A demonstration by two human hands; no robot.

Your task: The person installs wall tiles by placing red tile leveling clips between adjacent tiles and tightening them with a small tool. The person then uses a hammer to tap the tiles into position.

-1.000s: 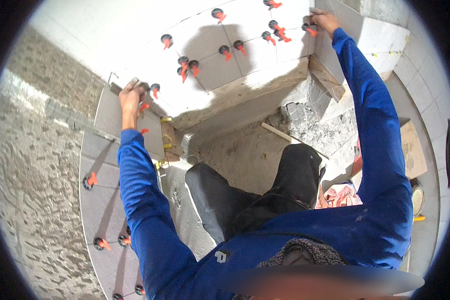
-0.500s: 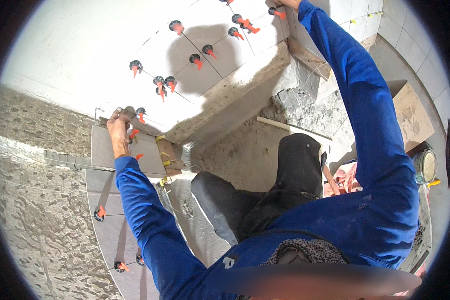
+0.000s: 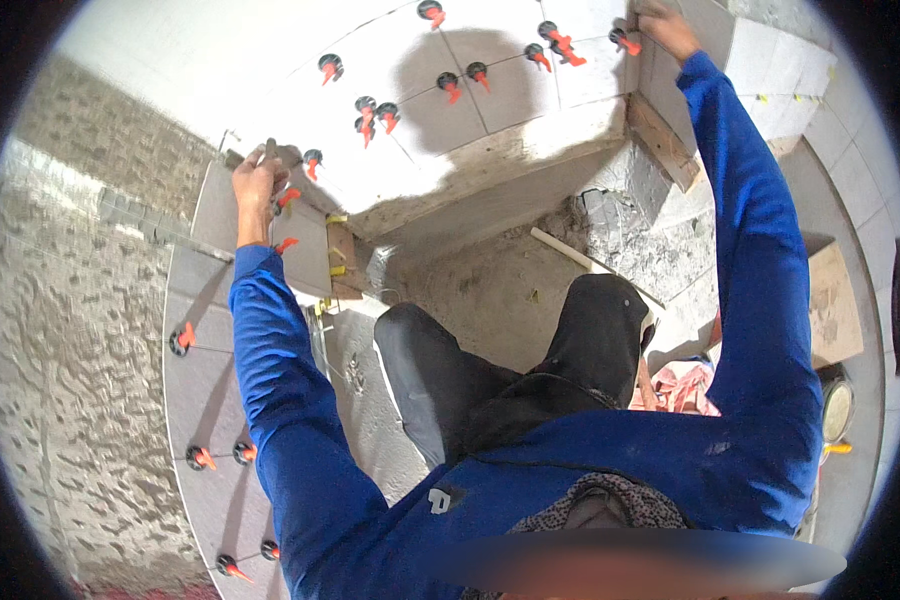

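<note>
L hand (image 3: pixel 257 180) has shifted right w/ the view over the last sec, fingers now curled over top edge of grey wall tile (image 3: pixel 305 255), upper left; R hand (image 3: pixel 667 28) still gripping tile edge (image 3: pixel 660 90) top right; tile's being seated

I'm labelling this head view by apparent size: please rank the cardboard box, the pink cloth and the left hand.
1. cardboard box, largest.
2. pink cloth and left hand: they look alike, and the cloth is partly hidden, so unranked.
</note>
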